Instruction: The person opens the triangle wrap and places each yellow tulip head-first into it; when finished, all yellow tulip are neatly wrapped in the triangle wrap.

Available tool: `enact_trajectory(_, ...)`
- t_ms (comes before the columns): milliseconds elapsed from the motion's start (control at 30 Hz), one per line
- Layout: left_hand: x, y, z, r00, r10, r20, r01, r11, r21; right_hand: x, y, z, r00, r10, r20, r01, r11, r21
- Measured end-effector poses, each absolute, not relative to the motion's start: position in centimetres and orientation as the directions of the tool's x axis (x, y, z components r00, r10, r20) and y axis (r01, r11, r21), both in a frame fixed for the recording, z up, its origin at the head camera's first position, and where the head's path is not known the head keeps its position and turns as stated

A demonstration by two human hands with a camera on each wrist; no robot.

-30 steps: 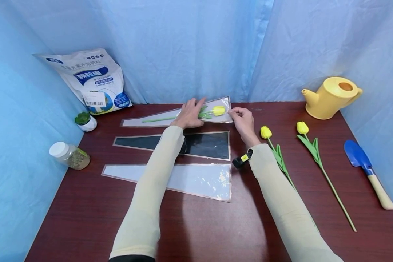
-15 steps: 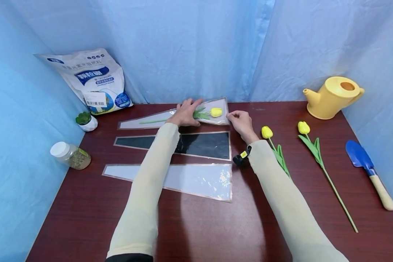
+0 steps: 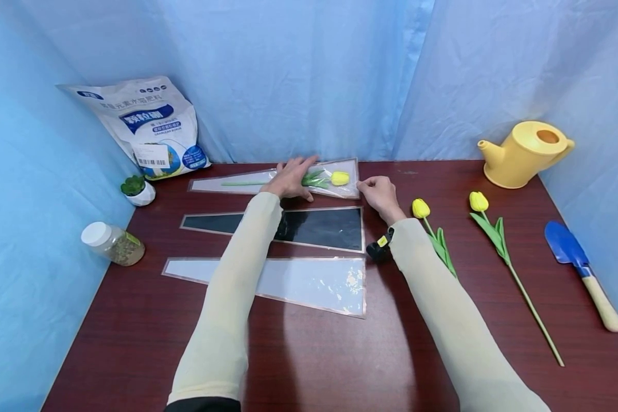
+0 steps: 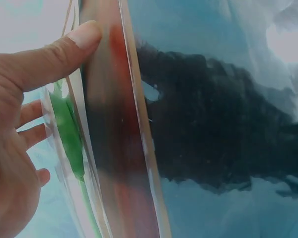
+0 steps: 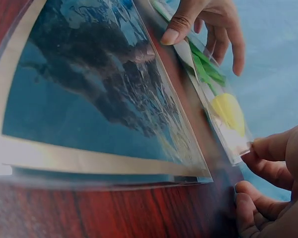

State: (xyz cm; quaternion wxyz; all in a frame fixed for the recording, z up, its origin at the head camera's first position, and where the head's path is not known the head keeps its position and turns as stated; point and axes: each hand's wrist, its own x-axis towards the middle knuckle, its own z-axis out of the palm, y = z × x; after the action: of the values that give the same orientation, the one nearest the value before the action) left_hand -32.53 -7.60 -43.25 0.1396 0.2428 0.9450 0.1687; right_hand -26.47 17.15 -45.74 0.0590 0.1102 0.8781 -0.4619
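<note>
In the head view, a yellow tulip (image 3: 340,178) with green leaves lies inside a clear-fronted, white-backed flower sleeve (image 3: 257,178) at the back of the table. Over its middle rests my left hand (image 3: 290,178), fingers spread; in the left wrist view the thumb lies across the sleeve's near side. My right hand (image 3: 380,195) pinches the near corner of the sleeve's wide end between thumb and index finger, as the right wrist view confirms. Nearer to me lie a black flower sleeve (image 3: 329,228) and a second white one (image 3: 309,280), both partly under my left forearm.
Two more yellow tulips (image 3: 421,208) lie on the right, one partly under my right sleeve. A yellow watering can (image 3: 520,154) and a blue trowel (image 3: 566,246) stand and lie beyond. At left are a fertilizer bag (image 3: 149,129), a small potted plant (image 3: 139,191) and a jar (image 3: 114,243).
The flower sleeve with the tulip has shifted slightly left and its wide end now lies flatter. My left hand moved a little left with it; my right hand kept its pinch at the end.
</note>
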Motion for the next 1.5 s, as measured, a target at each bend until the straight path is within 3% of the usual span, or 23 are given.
enact_trajectory(300, -32.2, -7.7, -43.2, -0.846, 0.478, -0.236, 0.357, 0.837, 0.414, -26.5, 16.8, -45.5, -0.972, 0.140, -0.188, 0.234, 0.583, -0.778)
enact_trajectory(600, -31.7, -8.3, -42.9, -0.854, 0.481, -0.197, 0.362, 0.823, 0.437, -26.2, 17.4, -45.2, -0.973, 0.122, -0.195, 0.230, 0.551, -0.802)
enact_trajectory(1033, -29.5, -10.1, -40.4, -0.938, 0.345, -0.037, 0.266, 0.782, 0.564, -24.6, 18.7, -42.0, -0.988, 0.115, -0.101, 0.145, 0.500, -0.854)
enact_trajectory(1300, -26.8, -10.9, -38.8, -0.961, 0.271, 0.059, 0.232, 0.669, 0.706, -22.6, 19.5, -39.4, -0.996, 0.085, -0.021, 0.060, 0.491, -0.869)
enact_trajectory(1500, -24.3, -10.9, -38.2, -0.968, 0.221, 0.123, 0.236, 0.619, 0.749, -20.5, 20.0, -38.2, -0.997, 0.073, 0.005, 0.030, 0.466, -0.884)
